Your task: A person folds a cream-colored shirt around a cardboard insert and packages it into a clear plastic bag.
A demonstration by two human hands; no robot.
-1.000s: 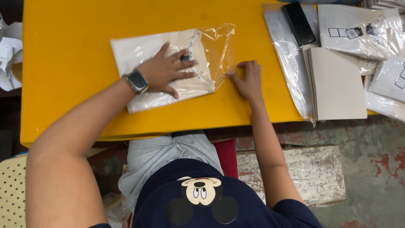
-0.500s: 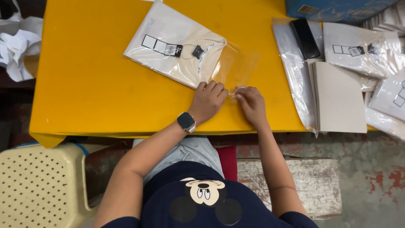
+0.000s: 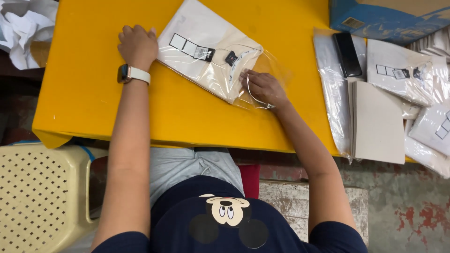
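The yellow bench carries a folded cream garment in a clear polybag, laid slantwise at its middle. Its far-left corner is steadied by the left hand, fingers curled. The bag's open flap is pressed flat by the right hand, fingers together.
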